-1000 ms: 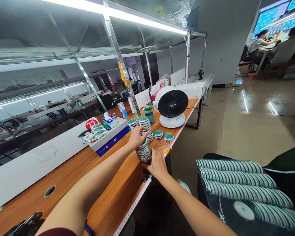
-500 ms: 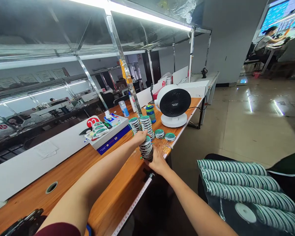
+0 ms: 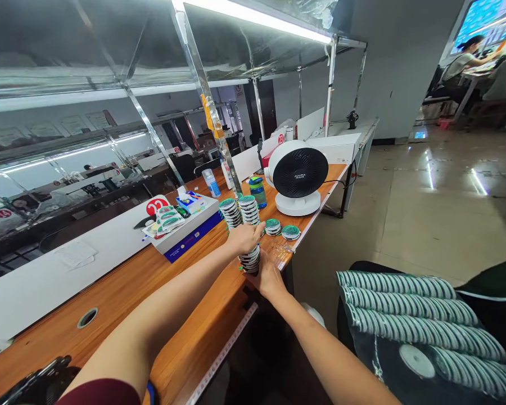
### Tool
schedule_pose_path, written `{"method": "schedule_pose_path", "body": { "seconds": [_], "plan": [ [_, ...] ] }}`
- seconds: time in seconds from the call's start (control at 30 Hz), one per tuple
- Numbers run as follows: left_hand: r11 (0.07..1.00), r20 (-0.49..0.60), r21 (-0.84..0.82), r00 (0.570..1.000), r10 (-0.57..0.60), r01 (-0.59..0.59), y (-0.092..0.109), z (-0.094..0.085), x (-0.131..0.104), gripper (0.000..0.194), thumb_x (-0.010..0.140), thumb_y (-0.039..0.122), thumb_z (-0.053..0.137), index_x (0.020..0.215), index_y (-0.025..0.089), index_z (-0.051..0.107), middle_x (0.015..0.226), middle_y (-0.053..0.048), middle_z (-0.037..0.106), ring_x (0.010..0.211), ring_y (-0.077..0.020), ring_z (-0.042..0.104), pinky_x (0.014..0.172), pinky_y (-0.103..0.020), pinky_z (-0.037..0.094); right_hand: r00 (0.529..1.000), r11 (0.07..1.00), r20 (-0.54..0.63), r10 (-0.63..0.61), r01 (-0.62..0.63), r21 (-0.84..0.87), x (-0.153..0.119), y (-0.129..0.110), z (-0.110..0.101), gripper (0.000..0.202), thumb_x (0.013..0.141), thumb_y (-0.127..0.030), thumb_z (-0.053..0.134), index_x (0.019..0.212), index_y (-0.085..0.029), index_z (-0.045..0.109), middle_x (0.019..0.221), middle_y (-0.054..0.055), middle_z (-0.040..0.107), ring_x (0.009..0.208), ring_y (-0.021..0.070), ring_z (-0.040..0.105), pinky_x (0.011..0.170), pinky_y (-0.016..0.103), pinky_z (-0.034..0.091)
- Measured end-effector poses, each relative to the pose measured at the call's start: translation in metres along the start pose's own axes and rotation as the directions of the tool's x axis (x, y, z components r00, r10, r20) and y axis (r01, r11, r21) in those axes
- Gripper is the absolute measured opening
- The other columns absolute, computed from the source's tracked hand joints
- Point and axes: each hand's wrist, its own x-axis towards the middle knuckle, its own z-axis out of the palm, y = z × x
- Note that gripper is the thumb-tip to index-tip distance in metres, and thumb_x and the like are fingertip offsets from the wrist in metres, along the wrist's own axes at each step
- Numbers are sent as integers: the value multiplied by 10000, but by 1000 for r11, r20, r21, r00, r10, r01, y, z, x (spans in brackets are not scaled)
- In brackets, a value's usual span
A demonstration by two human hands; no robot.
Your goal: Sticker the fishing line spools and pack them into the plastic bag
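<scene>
A stack of flat round spools (image 3: 249,261) with dark and pale edges stands near the front edge of the wooden table. Over its top lies my left hand (image 3: 245,238), the thumb pointing right and the other fingers curled down, partly hidden. My right hand (image 3: 269,275) wraps the lower right side of the same stack, its fingertips hidden behind it. Just beyond are two tall stacks of green-topped spools, a left stack (image 3: 230,211) and a right stack (image 3: 248,208). To their right sit two short stacks, one nearer the middle (image 3: 272,226) and one by the edge (image 3: 290,232).
Behind the stacks are a green-blue bottle (image 3: 258,192) and a white fan (image 3: 297,207). A blue-white box (image 3: 189,232) stands left, beside a metal post (image 3: 227,160). Rows of spools (image 3: 405,306) lie on a dark seat at right. A person (image 3: 464,64) sits far off.
My left hand has moved right and over the top of the stack, covering the green top that showed before. My right hand stays at the stack's side. The view has shifted slightly.
</scene>
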Motion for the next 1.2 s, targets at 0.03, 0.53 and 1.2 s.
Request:
{"method": "schedule_pose_path", "body": {
  "seconds": [0.03,0.53,1.2],
  "plan": [
    [1000,-5,-29,1000,3,-3,1,-1,1,429,948,552,473,839,214,715,1032,-107,701,1166,-307,588,1027,-374,386,1000,1000,-1,7,-7,3,-1,0,1,686,723,-220,735,1348,-138,463,1277,156,607,1226,292,576,1038,437,485],
    [677,335,-625,917,-218,389,-31,-11,-72,747,835,776,362,1191,176,630,1198,-140,668,1041,-252,621,767,-328,500,999,994,2,39,-39,-104,-2,-6,-8,720,735,-173,691,1403,-84,440,1251,187,621,1170,308,607,1014,453,501],
    [505,740,-669,556,379,546,77,198,-152,662,707,722,730,1045,155,697,1097,-110,707,1071,-289,610,976,-379,441,468,33,741,481,-854,518,-213,6,-230,784,601,-718,810,1190,-219,671,1257,159,633,1147,298,614,886,448,519]
  ]
}}
